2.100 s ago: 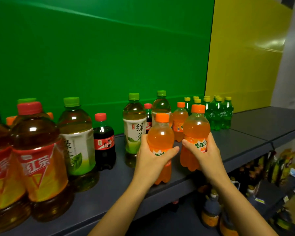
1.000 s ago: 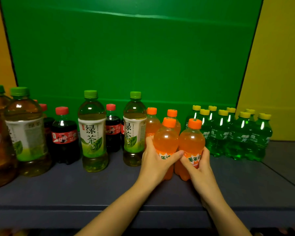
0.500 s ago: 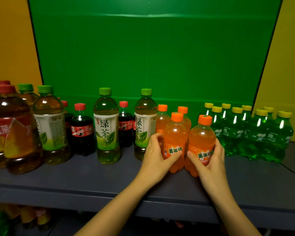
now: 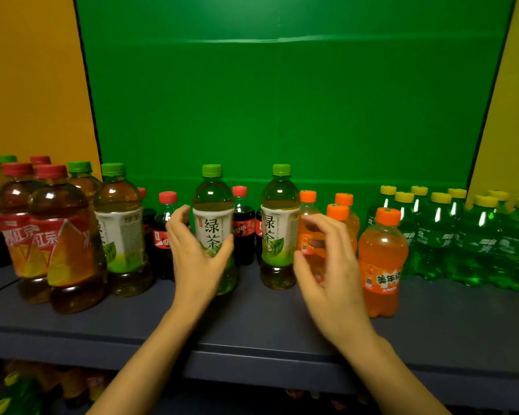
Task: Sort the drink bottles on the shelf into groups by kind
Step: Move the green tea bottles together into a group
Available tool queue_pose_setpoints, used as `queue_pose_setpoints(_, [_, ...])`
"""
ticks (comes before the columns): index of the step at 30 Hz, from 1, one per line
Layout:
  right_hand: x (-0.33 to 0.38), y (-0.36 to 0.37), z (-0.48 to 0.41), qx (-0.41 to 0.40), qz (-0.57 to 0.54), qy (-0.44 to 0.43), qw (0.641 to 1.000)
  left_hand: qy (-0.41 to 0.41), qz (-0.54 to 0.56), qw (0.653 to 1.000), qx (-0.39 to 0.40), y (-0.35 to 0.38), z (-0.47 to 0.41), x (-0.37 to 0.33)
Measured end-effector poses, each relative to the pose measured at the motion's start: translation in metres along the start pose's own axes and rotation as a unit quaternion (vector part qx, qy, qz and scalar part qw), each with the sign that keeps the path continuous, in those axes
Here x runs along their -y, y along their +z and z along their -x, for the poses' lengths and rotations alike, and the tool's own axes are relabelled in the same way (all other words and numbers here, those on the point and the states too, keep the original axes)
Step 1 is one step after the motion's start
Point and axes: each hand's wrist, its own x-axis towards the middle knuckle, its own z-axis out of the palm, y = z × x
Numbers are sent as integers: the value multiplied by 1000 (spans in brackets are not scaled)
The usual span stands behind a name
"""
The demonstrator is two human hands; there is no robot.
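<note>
Head view, shelf (image 4: 252, 319): the dark front strip is bare along its edge, widest before my forearms; the bottles stand further back against the green panel (image 4: 282, 100).
Head view, left hand (image 4: 197, 256): spread, fingers curved, just in front of a green tea bottle (image 4: 212, 217), thumb by its label; whether I touch it I cannot tell.
Head view, right hand (image 4: 327, 265): spread and blurred, gripping nothing, in front of the orange soda bottles (image 4: 342, 214) near a second green tea bottle (image 4: 279, 229).
Head view, open room: a gap lies between the two green tea bottles, with cola bottles (image 4: 242, 226) behind it.
Head view, groups: black tea bottles (image 4: 63, 241) crowd the left end, another green tea bottle (image 4: 119, 223) beside them; green soda bottles (image 4: 468, 235) are packed at the right end.
Head view, front orange soda (image 4: 382, 262): stands upright alone, nearest the shelf's edge, just left of the green sodas.
Change since half a second ago: my hands were wrapped around two orange sodas; both are now off them, and my left hand has moved leftward to the green tea.
</note>
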Motion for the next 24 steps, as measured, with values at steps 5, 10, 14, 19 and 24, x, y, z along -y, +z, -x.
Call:
queue_pose_setpoints(5, [-9, 47, -18, 22, -3, 97, 995, -59, 43, 995, 73, 11, -13, 9])
queue_pose_setpoints(10, [-24, 68, -30, -27, 8, 155, 988, -100, 94, 988, 65, 15, -19, 11])
queue_pose_setpoints(14, [-31, 78, -33, -57, 20, 169, 984, -135, 144, 978, 60, 16, -18, 16])
queue_pose_setpoints(19, [-35, 87, -30, -95, 35, 161, 982, -165, 180, 967, 68, 19, -19, 25])
queue_pose_setpoints(24, [-42, 93, -25, -63, 44, 203, 976, -160, 195, 965, 69, 17, -17, 24])
